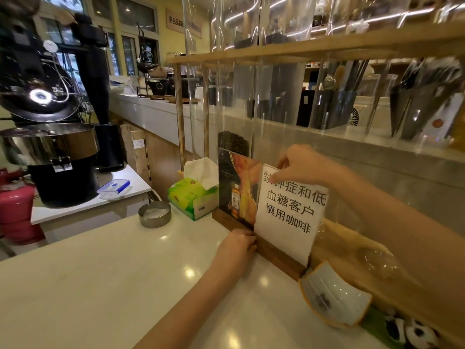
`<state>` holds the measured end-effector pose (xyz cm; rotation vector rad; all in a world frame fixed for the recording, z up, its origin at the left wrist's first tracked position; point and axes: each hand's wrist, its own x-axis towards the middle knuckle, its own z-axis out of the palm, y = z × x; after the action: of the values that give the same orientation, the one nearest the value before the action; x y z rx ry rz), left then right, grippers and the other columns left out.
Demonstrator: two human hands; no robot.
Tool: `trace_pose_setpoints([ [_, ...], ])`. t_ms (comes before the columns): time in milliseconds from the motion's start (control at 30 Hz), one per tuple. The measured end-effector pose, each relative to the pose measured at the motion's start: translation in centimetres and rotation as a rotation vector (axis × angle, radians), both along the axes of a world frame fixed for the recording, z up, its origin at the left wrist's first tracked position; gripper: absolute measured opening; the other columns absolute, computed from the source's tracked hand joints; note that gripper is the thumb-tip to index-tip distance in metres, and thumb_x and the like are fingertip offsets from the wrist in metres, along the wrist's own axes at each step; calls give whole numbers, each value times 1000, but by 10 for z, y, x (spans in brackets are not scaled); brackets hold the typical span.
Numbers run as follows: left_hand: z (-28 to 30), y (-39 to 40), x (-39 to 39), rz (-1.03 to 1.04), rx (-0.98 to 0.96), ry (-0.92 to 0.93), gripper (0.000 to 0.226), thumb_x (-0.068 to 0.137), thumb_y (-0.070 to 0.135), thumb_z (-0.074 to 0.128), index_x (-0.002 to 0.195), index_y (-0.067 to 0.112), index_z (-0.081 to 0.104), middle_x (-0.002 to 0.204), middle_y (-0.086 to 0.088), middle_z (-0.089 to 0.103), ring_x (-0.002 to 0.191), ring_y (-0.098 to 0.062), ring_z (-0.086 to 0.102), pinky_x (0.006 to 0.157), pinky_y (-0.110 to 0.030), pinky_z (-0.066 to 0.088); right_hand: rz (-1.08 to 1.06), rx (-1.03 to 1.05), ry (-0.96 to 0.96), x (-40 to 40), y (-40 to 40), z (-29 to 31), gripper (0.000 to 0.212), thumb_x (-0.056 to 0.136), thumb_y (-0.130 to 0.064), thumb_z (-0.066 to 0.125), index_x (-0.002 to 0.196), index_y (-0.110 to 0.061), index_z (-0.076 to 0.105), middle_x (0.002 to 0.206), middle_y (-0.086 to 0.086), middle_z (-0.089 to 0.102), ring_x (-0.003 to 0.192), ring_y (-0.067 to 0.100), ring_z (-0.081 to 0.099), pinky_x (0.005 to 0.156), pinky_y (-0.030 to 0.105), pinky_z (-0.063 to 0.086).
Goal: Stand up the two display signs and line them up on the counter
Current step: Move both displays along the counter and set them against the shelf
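Observation:
Two display signs stand upright side by side on the white counter, each in a dark wooden base. The left sign shows a bottle on a dark and orange picture. The right sign is a white sheet with black Chinese characters. My right hand pinches the top left corner of the white sign. My left hand grips the wooden base at the spot where the two bases meet. The white sign's left edge overlaps the picture sign a little.
A green tissue box and a round metal ashtray sit left of the signs. A small white and orange dish lies right of them. A wooden rack with clear tubes rises behind. A black coffee roaster stands far left.

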<state>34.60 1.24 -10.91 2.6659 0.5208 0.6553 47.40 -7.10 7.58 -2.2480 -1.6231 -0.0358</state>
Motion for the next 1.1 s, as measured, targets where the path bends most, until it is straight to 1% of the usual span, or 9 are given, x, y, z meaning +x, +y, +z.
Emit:
trace_pose_setpoints([
  [67, 0, -7, 2, -3, 32, 13, 28, 89, 16, 43, 105, 5, 64, 117, -11, 62, 110, -24, 52, 91, -26, 37, 9, 34, 6, -2, -7, -4, 17, 75, -22, 68, 82, -7, 68, 71, 4, 69, 53, 0, 58, 42, 11, 45],
  [133, -1, -11, 3, 21, 47, -5, 28, 89, 16, 43, 105, 6, 64, 117, -10, 62, 110, -23, 52, 91, -27, 39, 4, 66, -20, -5, -7, -7, 14, 75, -19, 68, 78, -5, 69, 69, 7, 70, 51, 1, 58, 40, 10, 44],
  [333, -2, -14, 4, 54, 48, -17, 29, 89, 17, 44, 110, 10, 63, 121, -8, 61, 114, -20, 50, 92, -27, 41, -20, 93, -55, -7, -6, -7, 20, 75, -18, 68, 80, 1, 69, 75, 14, 72, 60, 16, 66, 53, 27, 53],
  [600, -1, -13, 5, 67, 52, 14, 31, 89, 17, 44, 116, 11, 59, 126, -7, 59, 119, -20, 48, 97, -26, 37, -7, 86, -43, -5, -6, -8, 20, 76, -18, 67, 83, 1, 69, 79, 14, 73, 54, 6, 60, 48, 16, 49],
  [667, -3, -14, 5, 64, 73, 16, 31, 90, 17, 43, 116, 11, 59, 126, -7, 59, 117, -21, 49, 95, -26, 39, 5, 89, -38, -4, -7, -9, 21, 76, -17, 68, 87, 0, 68, 84, 14, 73, 58, 9, 61, 50, 17, 49],
  [767, -4, -16, 5, 57, 94, 26, 31, 91, 17, 41, 115, 10, 59, 124, -7, 59, 116, -20, 49, 95, -25, 39, 41, 110, -38, -5, -7, -10, 29, 74, -13, 69, 100, -3, 60, 97, 13, 68, 73, 16, 58, 56, 18, 47],
  [933, -2, -22, 2, 52, 120, 61, 34, 90, 13, 40, 122, 9, 53, 130, -7, 54, 120, -22, 47, 100, -27, 38, 36, 93, -60, -8, -9, -11, 25, 75, -15, 68, 95, -11, 53, 89, 3, 58, 75, 19, 58, 59, 25, 50],
  [1033, 4, -24, -1, 41, 109, 151, 34, 90, 16, 41, 122, 7, 50, 130, -10, 52, 121, -24, 47, 100, -29, 38, -4, 66, -206, -16, -10, -11, 22, 78, -17, 64, 94, -9, 52, 89, 9, 61, 72, 21, 58, 56, 29, 49],
  [1100, 12, -24, -2, 27, 50, 222, 35, 88, 22, 45, 119, 7, 53, 126, -11, 55, 118, -25, 49, 98, -31, 41, -40, 36, -405, -25, -11, -13, 17, 83, -15, 57, 96, -6, 51, 86, 11, 60, 66, 21, 51, 51, 28, 39],
])
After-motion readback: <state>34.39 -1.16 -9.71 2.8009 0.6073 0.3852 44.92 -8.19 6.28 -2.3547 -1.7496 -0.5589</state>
